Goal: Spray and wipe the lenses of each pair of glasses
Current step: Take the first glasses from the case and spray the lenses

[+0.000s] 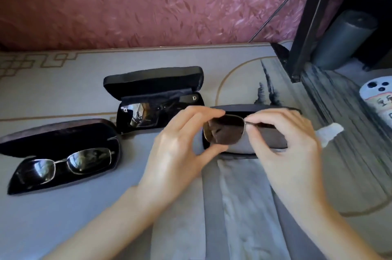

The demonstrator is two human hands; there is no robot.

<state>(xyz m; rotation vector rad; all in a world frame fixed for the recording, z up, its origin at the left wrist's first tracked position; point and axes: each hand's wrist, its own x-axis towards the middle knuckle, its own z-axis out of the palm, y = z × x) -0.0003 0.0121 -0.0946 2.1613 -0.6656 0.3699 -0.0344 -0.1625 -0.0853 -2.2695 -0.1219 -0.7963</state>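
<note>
Left hand (176, 149), right hand (282, 143) pinch tinted glasses (224, 132); cased sunglasses (136, 118) marked "D".

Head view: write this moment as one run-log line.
left hand: pinches tinted glasses at lens rim | right hand: pinches their frame | wire-framed pair, mirrored pair: untouched

Pink leaf-patterned wall (148, 5) — grey table mat (63, 217) (gold fretwork border), 3 black cases (63, 138).
</note>
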